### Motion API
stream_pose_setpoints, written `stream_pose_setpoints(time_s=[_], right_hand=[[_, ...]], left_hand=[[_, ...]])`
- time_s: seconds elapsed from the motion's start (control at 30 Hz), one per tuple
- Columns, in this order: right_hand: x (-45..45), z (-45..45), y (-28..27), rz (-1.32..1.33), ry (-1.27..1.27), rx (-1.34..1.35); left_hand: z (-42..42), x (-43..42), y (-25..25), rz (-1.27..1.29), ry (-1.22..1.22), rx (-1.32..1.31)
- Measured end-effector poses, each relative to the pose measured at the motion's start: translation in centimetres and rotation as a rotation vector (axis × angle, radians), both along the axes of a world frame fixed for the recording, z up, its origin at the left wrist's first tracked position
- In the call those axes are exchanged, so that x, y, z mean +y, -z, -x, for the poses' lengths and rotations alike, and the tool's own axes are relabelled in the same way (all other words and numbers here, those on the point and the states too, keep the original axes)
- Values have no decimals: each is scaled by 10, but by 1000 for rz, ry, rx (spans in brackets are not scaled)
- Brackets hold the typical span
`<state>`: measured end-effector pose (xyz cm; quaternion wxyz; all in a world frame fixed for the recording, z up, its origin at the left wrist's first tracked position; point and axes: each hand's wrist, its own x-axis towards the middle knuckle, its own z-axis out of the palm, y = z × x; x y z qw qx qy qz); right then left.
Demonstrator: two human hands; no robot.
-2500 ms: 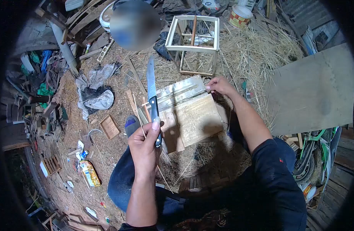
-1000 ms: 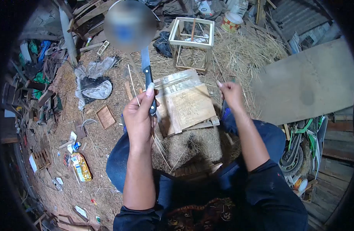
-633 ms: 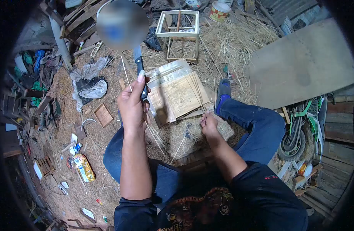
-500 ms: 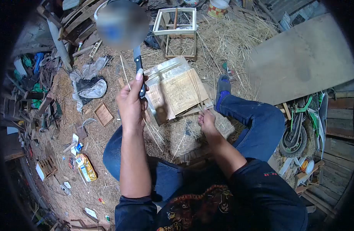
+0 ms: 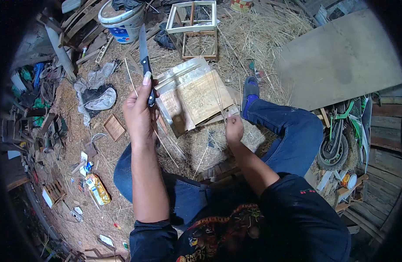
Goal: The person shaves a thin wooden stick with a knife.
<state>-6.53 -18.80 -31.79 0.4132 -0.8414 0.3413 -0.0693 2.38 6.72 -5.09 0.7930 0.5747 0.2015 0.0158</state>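
Note:
My left hand (image 5: 140, 109) is closed round the black handle of a knife (image 5: 147, 70), whose blade points up and away. A thin stick (image 5: 131, 77) runs through the same hand, its lower part showing below the fingers. My right hand (image 5: 234, 127) pinches the lower ends of several thin sticks (image 5: 218, 92), which reach up over the wooden board (image 5: 201, 98). The board lies on the ground in front of me, beyond a straw-covered block (image 5: 209, 150).
A wooden frame (image 5: 200, 31) and a white bucket (image 5: 122, 24) stand at the far side. A large flat panel (image 5: 340, 61) lies right, near a motorbike wheel (image 5: 332, 150). On the left are a small wooden box (image 5: 114, 127), a plastic bag (image 5: 98, 98) and a yellow packet (image 5: 97, 189).
My right hand has come down from the board's far right side to its near edge, now with thin sticks in it. My left hand still holds the knife. The view has shifted.

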Motion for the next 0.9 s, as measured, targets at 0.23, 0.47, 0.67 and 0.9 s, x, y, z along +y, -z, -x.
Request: stream_pose_setpoints(time_s=[0.23, 0.47, 0.67, 0.9], right_hand=[[9, -18, -28, 199, -225, 203], [3, -28, -13, 228, -251, 130], [-9, -32, -7, 273, -311, -181], [-25, -49, -28, -6, -441, -145]], left_hand=[[0, 2, 3, -9, -2, 1], [1, 1, -1, -26, -12, 14], [1, -4, -7, -62, -7, 28], [1, -7, -7, -49, -44, 27]])
